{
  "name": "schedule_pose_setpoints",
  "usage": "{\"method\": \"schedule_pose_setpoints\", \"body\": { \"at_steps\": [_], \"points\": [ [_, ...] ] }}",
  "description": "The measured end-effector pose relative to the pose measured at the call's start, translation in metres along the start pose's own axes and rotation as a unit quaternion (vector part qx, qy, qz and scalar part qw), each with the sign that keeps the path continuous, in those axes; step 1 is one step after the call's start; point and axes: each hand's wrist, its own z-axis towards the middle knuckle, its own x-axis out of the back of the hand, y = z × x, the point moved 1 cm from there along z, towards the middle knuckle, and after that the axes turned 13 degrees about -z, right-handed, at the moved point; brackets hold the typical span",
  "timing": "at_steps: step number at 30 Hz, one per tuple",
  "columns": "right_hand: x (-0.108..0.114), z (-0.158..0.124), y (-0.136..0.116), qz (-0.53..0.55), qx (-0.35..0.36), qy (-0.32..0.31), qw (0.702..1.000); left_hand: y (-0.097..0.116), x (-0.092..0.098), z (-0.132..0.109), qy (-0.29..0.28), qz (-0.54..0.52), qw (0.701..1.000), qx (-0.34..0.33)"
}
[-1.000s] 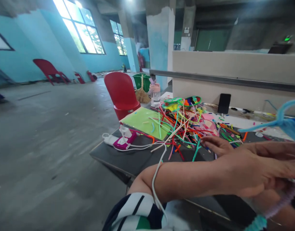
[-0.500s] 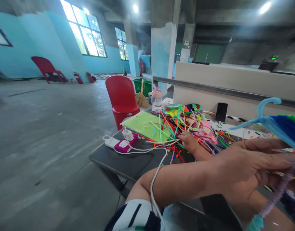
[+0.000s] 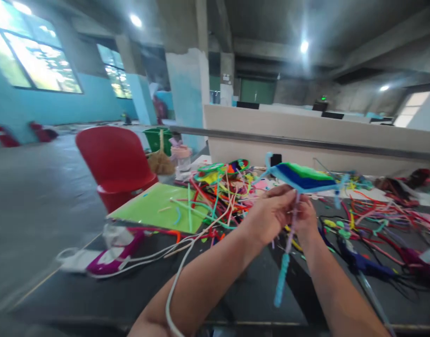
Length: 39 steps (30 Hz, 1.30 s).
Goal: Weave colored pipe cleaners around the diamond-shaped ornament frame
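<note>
A pipe-cleaner craft is held up over the table in the head view. Its broad, pointed top has light blue, dark blue and green bands, with a curled light blue end at the left. Below it hangs a thin stem, purple above and twisted teal at the lower end. My left hand pinches the purple stem just under the top. Close beside it, my right hand has its fingers closed on the same stem. The exact fingertip contact is partly hidden.
A pile of colourful pipe cleaners lies beyond my hands, with a green sheet left of it. A purple-and-white power strip and white cable lie nearer. Tangled pipe cleaners and cords cover the right. A red chair stands left.
The view has swung right. My right hand, which was reaching under my left arm to the pipe-cleaner pile, is now back at the craft's stem. My left hand still holds the craft.
</note>
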Motion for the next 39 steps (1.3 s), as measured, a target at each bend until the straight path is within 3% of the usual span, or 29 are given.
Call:
{"method": "schedule_pose_setpoints", "body": {
  "at_steps": [2, 4, 6, 9, 12, 18, 27, 34, 39],
  "points": [
    [0.031, 0.016, 0.004, 0.146, -0.079, 0.036, 0.985, 0.005, 0.016, 0.016, 0.038, 0.016, 0.999, -0.016],
    [0.057, 0.029, 0.007, 0.286, -0.153, 0.103, 0.941, 0.008, 0.033, 0.031, 0.067, 0.037, 0.996, -0.038],
    [0.077, 0.037, 0.009, 0.356, -0.189, 0.168, 0.9, 0.01, 0.048, 0.041, 0.091, 0.058, 0.992, -0.065],
    [0.093, 0.04, 0.003, 0.429, -0.18, 0.217, 0.858, 0.011, 0.067, 0.053, 0.137, 0.071, 0.983, -0.097],
    [0.094, 0.035, -0.012, 0.477, -0.159, 0.206, 0.84, 0.012, 0.081, 0.062, 0.167, 0.085, 0.976, -0.113],
    [0.079, 0.018, -0.044, 0.456, -0.094, 0.136, 0.874, 0.008, 0.102, 0.072, 0.204, 0.101, 0.962, -0.153],
    [0.087, 0.02, -0.042, 0.472, -0.107, 0.144, 0.863, 0.017, 0.107, 0.076, 0.214, 0.073, 0.945, -0.236],
    [0.075, 0.018, -0.033, 0.367, -0.073, 0.169, 0.912, 0.003, 0.104, 0.072, 0.217, 0.076, 0.954, -0.192],
    [0.074, 0.019, -0.029, 0.334, -0.064, 0.178, 0.923, -0.002, 0.1, 0.069, 0.223, 0.064, 0.958, -0.17]
  ]
}}
